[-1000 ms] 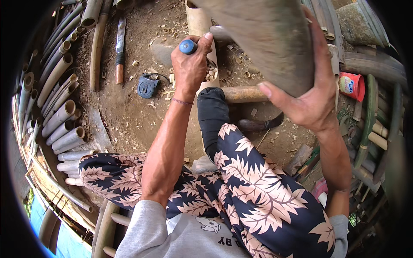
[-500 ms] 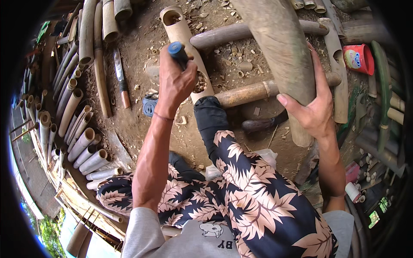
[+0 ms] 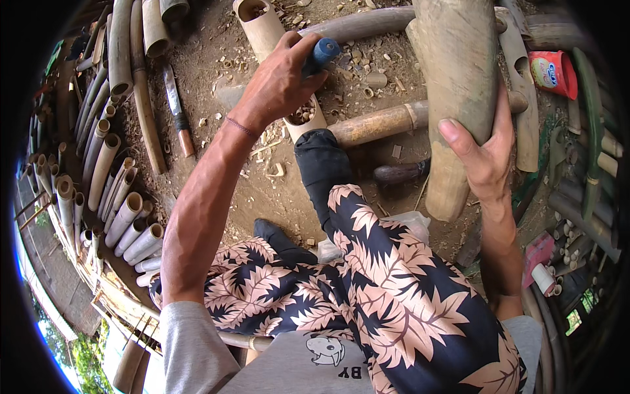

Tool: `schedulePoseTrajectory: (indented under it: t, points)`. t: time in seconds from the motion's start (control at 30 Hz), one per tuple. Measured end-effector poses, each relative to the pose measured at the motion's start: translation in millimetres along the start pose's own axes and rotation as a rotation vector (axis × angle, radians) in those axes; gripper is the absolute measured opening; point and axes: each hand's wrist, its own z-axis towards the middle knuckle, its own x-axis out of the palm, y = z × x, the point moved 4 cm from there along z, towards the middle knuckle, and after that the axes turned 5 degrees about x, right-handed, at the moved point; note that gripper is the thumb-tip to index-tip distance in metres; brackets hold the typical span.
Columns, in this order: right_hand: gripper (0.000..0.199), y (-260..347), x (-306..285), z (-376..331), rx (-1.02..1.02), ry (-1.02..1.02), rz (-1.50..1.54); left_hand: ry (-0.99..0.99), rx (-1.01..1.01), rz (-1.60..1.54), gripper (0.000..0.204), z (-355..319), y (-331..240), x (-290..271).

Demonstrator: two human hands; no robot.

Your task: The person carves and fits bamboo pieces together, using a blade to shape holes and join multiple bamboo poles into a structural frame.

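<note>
My left hand (image 3: pixel 282 82) is wrapped round the blue handle of a chisel (image 3: pixel 323 54), which tilts to the right; its blade is hidden behind the hand. Beneath it lies a pale bamboo pole (image 3: pixel 264 38) with oval openings cut in it, wood chips lying in the nearer one. A black-covered foot (image 3: pixel 321 157) rests against the pole's near end. At the right, my right hand (image 3: pixel 482 151) grips a thick wooden mallet (image 3: pixel 453 65) by its lower part, thumb across the front. The mallet looms close and stands nearly upright in the picture.
Two bamboo crosspieces (image 3: pixel 377 126) run right toward another notched pole (image 3: pixel 525 111). A knife (image 3: pixel 175 105) lies on the dirt at left, beside stacked bamboo tubes (image 3: pixel 125 217). A dark handle (image 3: pixel 397 173) lies under the nearer crosspiece. A red tub (image 3: pixel 554 73) stands at far right.
My left hand has turned, and the chisel handle has swung to the right. The mallet has straightened from a slant, its upper end moving right. The whole view has shifted a little.
</note>
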Motion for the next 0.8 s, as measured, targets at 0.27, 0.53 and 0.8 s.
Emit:
schedulePoseTrajectory:
  t: [0.27, 0.53, 0.8]
  points:
    - [0.099, 10, 49, 25, -0.121, 0.227, -0.180, -0.071, 0.028, -0.045, 0.041, -14, 7, -8]
    - [0.094, 5, 71, 28, -0.249, 0.243, -0.338, -0.205, 0.090, -0.149, 0.046, -33, 22, -7]
    - [0.088, 55, 65, 30, -0.437, 0.093, 0.089, -0.054, 0.055, -0.193, 0.034, -44, -5, -13]
